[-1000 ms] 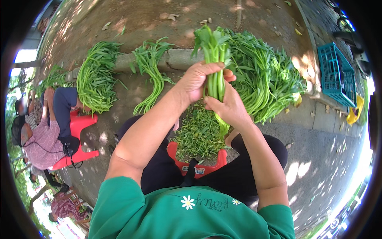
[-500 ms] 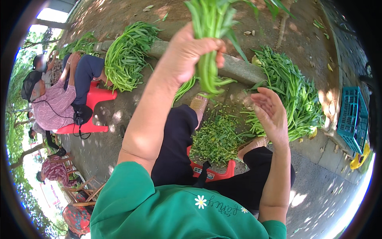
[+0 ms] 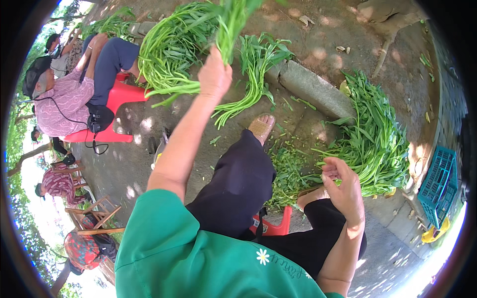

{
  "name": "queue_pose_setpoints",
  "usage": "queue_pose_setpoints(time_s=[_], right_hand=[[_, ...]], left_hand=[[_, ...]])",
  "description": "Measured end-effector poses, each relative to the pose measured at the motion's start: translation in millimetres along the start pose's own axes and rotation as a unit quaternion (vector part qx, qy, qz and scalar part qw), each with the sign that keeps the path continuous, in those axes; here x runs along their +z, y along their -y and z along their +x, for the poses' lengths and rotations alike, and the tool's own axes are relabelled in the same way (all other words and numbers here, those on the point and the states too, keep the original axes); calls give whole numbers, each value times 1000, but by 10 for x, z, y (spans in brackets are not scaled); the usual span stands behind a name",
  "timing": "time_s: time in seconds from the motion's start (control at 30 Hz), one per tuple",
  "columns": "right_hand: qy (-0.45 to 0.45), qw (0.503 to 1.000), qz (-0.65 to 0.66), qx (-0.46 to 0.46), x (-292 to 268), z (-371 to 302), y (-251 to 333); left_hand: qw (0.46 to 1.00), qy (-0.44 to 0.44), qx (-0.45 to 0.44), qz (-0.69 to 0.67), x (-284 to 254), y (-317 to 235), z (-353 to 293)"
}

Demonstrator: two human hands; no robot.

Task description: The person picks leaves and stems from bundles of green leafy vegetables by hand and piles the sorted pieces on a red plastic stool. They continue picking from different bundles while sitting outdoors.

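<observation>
My left hand is closed round the stems of a bunch of water spinach, lifted at the far side beside a large heap of the same greens. Its leafy end runs out of the top of the view. A smaller bunch lies just right of that hand, stems toward me. My right hand hovers by the near stems of another heap of water spinach, fingers loosely bent and apart, with nothing visible in them. Loose green trimmings lie on the ground between my feet.
A stone kerb crosses the ground ahead. I sit on a red stool. At the right stand a teal plastic crate and a yellow bag. A person sits on a red stool at the left, with wooden chairs behind.
My left hand has swung left with the bunch, toward the left heap. My right hand has lowered slightly and its fingers have bent. The view has shifted, showing the small middle bunch.
</observation>
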State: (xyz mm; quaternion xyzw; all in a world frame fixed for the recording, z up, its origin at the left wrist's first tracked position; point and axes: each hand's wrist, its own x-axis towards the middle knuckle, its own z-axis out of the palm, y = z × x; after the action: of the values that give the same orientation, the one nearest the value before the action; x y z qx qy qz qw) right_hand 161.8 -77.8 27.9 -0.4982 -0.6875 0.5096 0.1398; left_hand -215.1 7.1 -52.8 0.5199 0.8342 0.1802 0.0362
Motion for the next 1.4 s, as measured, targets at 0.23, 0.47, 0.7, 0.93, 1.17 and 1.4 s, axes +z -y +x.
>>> queue_pose_setpoints(time_s=[0.23,0.47,0.7,0.93,1.17,1.4], right_hand=[[44,996,-65,31,92,200,-149],[75,987,-123,69,134,324,-247],[106,977,-176,51,200,428,-235],[87,972,-216,36,171,360,-175],[103,940,-323,-30,379,207,-212],[120,927,-345,-87,565,-133,-239]], left_hand=[[987,149,-61,-25,1973,500,-660],[971,173,-158,-42,2413,508,-631],[971,176,-156,-40,2554,612,-566],[970,192,-145,19,1967,344,-569],[921,292,114,-232,1307,-162,-427],[730,471,487,-88,772,-1994,-431]])
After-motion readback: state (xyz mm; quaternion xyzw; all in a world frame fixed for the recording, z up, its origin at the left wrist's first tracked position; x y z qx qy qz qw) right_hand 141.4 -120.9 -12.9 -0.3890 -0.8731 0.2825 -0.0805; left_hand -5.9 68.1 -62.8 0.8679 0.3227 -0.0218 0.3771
